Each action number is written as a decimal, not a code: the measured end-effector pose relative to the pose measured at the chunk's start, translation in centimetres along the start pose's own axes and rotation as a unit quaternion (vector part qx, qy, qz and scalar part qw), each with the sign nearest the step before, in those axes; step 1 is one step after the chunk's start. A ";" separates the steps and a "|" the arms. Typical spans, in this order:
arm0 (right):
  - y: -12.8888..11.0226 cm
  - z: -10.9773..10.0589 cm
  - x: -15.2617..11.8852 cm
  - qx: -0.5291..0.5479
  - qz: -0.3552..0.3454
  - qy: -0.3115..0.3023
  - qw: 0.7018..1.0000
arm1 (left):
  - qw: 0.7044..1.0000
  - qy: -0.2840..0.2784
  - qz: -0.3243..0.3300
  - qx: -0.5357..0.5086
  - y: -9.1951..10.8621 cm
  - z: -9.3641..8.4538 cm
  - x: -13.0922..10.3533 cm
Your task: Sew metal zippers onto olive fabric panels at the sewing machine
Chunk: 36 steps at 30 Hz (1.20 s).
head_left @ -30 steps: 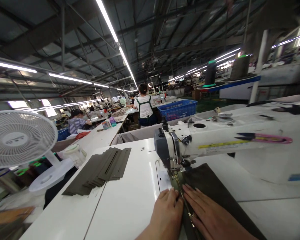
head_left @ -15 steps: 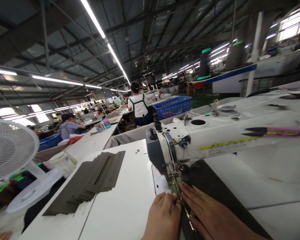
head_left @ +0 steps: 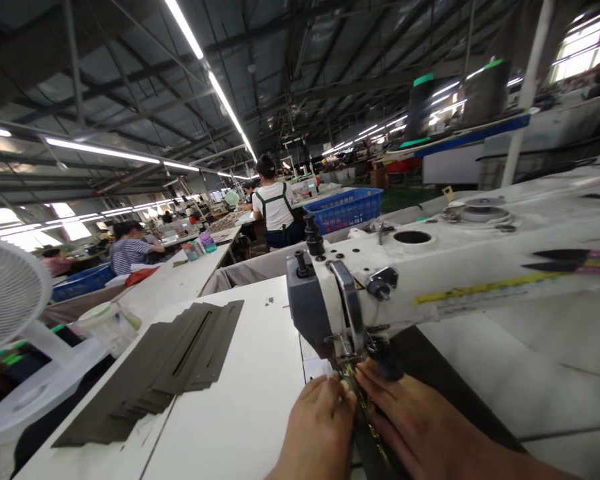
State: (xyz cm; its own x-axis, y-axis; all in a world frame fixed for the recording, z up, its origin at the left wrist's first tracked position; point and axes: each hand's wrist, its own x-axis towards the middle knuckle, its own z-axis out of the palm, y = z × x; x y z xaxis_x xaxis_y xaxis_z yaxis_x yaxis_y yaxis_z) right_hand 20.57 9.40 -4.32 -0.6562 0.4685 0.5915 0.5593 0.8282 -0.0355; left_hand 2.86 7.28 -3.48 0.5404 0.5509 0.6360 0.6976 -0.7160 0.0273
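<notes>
A white sewing machine [head_left: 350, 293] stands over a dark olive panel [head_left: 450, 373]. A zipper [head_left: 373, 420] with gold teeth runs along this panel towards me from under the presser foot. My left hand [head_left: 323, 417] is closed, with bent fingers at the zipper's left edge just in front of the foot; its fingertips are partly hidden. On the other side of the teeth, my right hand [head_left: 410, 407] lies flat on the panel, fingers stretched towards the needle area. The machine's dark round knob partly covers the panel near my right fingers.
A fanned stack of dark olive pieces [head_left: 180, 367] lies on the white table [head_left: 225, 413] to the left. Beyond it are a white fan [head_left: 10, 293] and a plastic container [head_left: 110, 327]. Scissors [head_left: 565, 260] rest on the machine arm. Co-workers [head_left: 275, 203] sit farther back near a blue crate [head_left: 343, 210].
My view has shifted slightly, with the machine appearing larger. Both hands have moved forward, nearer the presser foot, along with the zipper.
</notes>
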 end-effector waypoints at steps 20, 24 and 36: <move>1.8 1.6 0.6 0.167 0.140 -0.042 0.975 | 0.999 0.013 0.016 0.042 0.1 0.8 -1.7; 1.7 1.4 1.2 0.218 0.158 -0.044 0.962 | 0.999 0.032 0.010 0.042 0.0 1.2 -1.6; 1.4 2.2 0.1 0.031 0.182 0.013 0.983 | 1.000 -0.015 -0.019 0.016 -0.1 1.1 -1.8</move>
State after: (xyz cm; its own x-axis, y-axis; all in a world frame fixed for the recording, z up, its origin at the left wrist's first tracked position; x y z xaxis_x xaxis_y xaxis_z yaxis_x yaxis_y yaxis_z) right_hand 20.21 11.27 -6.09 -0.4059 0.7295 0.5505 0.7221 0.6252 -0.2962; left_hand 2.35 6.81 -5.47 0.5260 0.5904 0.6122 0.7324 -0.6804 0.0269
